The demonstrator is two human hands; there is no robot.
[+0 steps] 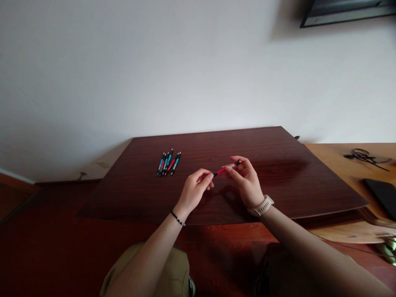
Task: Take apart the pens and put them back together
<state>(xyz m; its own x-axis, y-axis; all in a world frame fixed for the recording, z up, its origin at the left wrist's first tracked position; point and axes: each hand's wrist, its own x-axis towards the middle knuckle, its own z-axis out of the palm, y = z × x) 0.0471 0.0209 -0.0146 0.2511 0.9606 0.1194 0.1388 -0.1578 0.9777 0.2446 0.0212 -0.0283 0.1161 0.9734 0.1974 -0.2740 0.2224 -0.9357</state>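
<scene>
A red pen [222, 170] with black ends is held between my two hands above the dark wooden table. My left hand [197, 184] pinches its lower black end between thumb and fingers. Around the upper part, by the white label and black end, the fingers of my right hand [246, 180] are closed. Left of my hands, several blue and red pens [168, 162] with black ends lie side by side on the table in a loose bunch.
The dark table [216, 144] stands against a white wall. To its right, a lighter wooden surface [328, 154] bears a coiled black cable [364, 156] and a flat black device [382, 196]. A screen [349, 12] hangs at upper right.
</scene>
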